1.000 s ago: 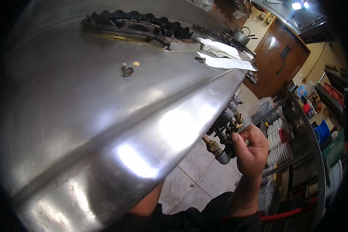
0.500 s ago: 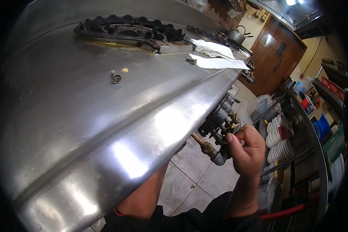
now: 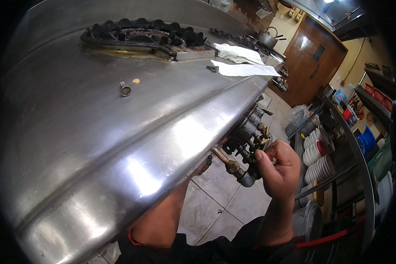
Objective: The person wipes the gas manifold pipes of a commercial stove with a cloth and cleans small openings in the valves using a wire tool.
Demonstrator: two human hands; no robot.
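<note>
My right hand (image 3: 280,170) is closed, thumb against curled fingers, beside a gas valve assembly (image 3: 250,128) under the stove's front edge. Whatever is in its grip is hidden by the fingers. From that assembly a copper pipe (image 3: 221,155) leads to a brass nut and a grey elbow fitting (image 3: 246,179), just left of my right hand. My left forearm (image 3: 159,215) reaches beneath the steel stove top (image 3: 75,127). Only a sliver of my left hand (image 3: 199,168) shows below the rim, near the pipe; its fingers are mostly hidden.
On the stove top lie a short metal fitting (image 3: 125,89), a small yellowish bit (image 3: 136,81), a bolt (image 3: 212,68) and white paper sheets (image 3: 245,69). A black burner grate (image 3: 143,36) stands behind. At right, a shelf rack (image 3: 357,147) holds stacked white bowls (image 3: 317,169).
The view has shifted slightly, and a little more of my left hand shows under the stove edge. My right hand stays closed by the valve assembly.
</note>
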